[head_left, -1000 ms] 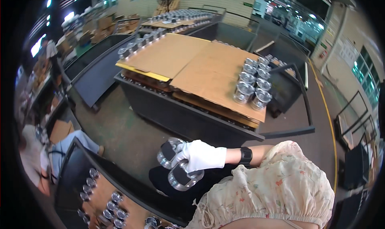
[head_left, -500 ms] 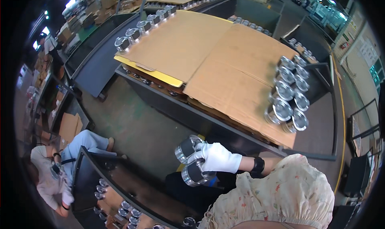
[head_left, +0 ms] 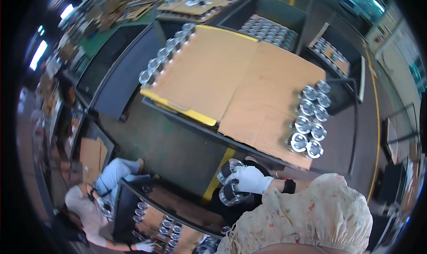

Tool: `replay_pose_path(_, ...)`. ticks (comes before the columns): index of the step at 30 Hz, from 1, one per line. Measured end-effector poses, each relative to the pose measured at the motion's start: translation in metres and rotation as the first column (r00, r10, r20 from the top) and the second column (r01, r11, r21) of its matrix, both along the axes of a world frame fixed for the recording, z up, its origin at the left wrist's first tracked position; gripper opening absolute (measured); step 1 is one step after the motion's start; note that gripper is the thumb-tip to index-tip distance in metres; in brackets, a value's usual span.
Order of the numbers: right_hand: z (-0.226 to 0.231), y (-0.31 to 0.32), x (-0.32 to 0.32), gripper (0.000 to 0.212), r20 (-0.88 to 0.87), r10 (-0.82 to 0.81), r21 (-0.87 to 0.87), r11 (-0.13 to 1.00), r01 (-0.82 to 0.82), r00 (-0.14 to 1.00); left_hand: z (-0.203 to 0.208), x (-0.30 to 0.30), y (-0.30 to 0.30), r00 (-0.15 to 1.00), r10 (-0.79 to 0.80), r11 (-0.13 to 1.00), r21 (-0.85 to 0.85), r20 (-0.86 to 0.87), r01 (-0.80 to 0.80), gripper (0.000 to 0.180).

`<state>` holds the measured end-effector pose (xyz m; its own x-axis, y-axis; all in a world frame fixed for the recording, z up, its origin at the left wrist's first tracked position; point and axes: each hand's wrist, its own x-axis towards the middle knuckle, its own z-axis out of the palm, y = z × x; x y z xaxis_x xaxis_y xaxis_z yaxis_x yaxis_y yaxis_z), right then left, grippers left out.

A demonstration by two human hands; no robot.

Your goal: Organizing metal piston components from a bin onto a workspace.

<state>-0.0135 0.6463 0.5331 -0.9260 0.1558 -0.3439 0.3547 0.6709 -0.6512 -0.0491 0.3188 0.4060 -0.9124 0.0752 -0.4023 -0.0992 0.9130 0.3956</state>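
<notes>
My right hand (head_left: 251,179), in a white glove with a black wristband, comes out of a floral sleeve at the lower middle. It grips two shiny round metal cylinders, one above (head_left: 227,169) and one below (head_left: 227,195), held side by side just short of the near edge of the cardboard-covered table (head_left: 231,85). My left hand does not show. A cluster of several similar metal cylinders (head_left: 310,120) stands on the cardboard at the table's right end, up and to the right of my hand.
A row of metal cylinders (head_left: 163,56) lines the table's far left edge. A crouching person (head_left: 91,205) at lower left works at a dark rack (head_left: 133,200) with cylinders on cardboard. A yellow floor stripe (head_left: 219,174) runs under the table. More loaded carts stand behind.
The view has swung and closed in on the cardboard table, which now looks larger and nearer. My gloved hand still holds the two cylinders and sits closer to the table's near edge.
</notes>
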Motion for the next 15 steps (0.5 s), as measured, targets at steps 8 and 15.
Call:
replay_pose_path(8,0.101,0.055,0.076,0.030,-0.263,-0.404,0.080,0.896,0.437,0.876,0.092,-0.046,0.040,0.973,-0.190,0.975,0.093,-0.129,0.202,0.037)
replay_pose_path(15,0.175,0.196,0.197,0.029,-0.381,-0.589,0.323,0.637,0.700,0.712,0.154,-0.089,0.147,0.913,-0.291,0.929,0.145,-0.286,0.341,0.034)
